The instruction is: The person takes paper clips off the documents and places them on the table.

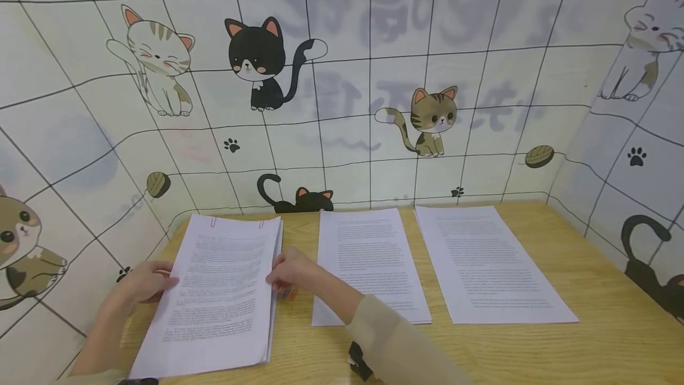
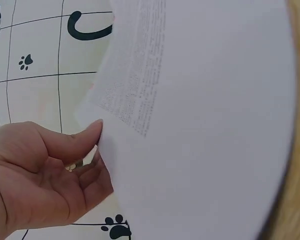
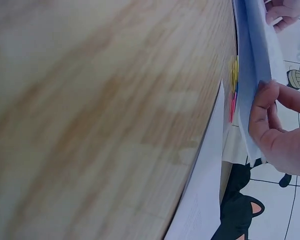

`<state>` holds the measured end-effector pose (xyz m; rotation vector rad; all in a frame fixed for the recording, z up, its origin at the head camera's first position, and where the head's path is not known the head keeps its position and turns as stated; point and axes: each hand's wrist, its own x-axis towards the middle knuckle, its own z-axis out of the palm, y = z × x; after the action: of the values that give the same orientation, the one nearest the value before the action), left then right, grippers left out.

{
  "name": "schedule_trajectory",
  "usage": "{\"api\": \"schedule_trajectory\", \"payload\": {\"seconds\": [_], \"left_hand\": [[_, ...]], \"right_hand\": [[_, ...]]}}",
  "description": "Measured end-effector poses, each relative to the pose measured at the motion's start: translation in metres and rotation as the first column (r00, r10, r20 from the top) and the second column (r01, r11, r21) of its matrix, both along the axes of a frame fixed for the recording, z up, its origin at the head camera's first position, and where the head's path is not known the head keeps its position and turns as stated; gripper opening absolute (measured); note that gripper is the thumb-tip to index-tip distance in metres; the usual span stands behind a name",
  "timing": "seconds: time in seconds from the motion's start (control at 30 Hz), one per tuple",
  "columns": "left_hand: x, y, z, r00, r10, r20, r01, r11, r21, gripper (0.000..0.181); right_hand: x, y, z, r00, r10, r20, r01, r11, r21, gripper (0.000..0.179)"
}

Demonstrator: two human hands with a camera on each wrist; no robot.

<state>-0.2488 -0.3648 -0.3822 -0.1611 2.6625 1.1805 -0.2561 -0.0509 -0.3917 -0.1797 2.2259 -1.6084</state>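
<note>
A stack of printed sheets [image 1: 219, 290] on the left is held between both hands, two reddish paper clips [image 1: 212, 223] on its top edge. My left hand [image 1: 146, 281] pinches the left edge; the left wrist view shows the thumb on the printed face of the sheets [image 2: 200, 125]. At the right edge, my right hand [image 1: 291, 269] pinches the paper between thumb and fingers, as the right wrist view shows on the raised sheets [image 3: 255, 65]. Loose colored paper clips [image 3: 234, 90] lie on the table beside the stack, partly hidden by the right hand in the head view.
A middle stack of printed sheets [image 1: 369, 254] and a right-hand one [image 1: 486, 266] lie flat on the wooden table [image 1: 604, 290]. My right forearm crosses the middle stack's lower left part. Cat-patterned walls [image 1: 342, 88] stand behind and at both sides.
</note>
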Motion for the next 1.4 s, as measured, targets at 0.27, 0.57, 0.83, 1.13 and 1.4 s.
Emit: {"api": "schedule_trajectory", "payload": {"seconds": [0.27, 0.57, 0.83, 1.13, 1.4], "left_hand": [[0.004, -0.006, 0.012, 0.995, -0.039, -0.096, 0.042, 0.998, 0.035, 0.048], [0.012, -0.005, 0.022, 0.984, -0.047, -0.17, 0.057, 0.997, 0.054, 0.038], [0.018, 0.003, 0.034, 0.981, -0.058, -0.188, 0.066, 0.997, 0.04, 0.043], [0.024, 0.021, 0.044, 0.976, -0.052, -0.21, 0.069, 0.995, 0.076, 0.044], [0.026, 0.041, 0.047, 0.963, -0.058, -0.263, 0.091, 0.989, 0.117, 0.04]], "right_hand": [[-0.002, 0.01, -0.004, 0.999, -0.024, -0.037, 0.023, 1.0, -0.019, 0.012], [0.001, 0.016, 0.0, 0.999, -0.042, 0.023, 0.046, 0.965, -0.259, 0.035], [0.005, 0.03, 0.009, 0.999, 0.017, -0.042, -0.03, 0.948, -0.316, 0.035], [0.008, 0.048, 0.022, 0.969, 0.062, -0.237, -0.113, 0.971, -0.208, 0.021], [0.005, 0.074, 0.028, 0.947, 0.105, -0.305, -0.156, 0.977, -0.148, 0.011]]}}
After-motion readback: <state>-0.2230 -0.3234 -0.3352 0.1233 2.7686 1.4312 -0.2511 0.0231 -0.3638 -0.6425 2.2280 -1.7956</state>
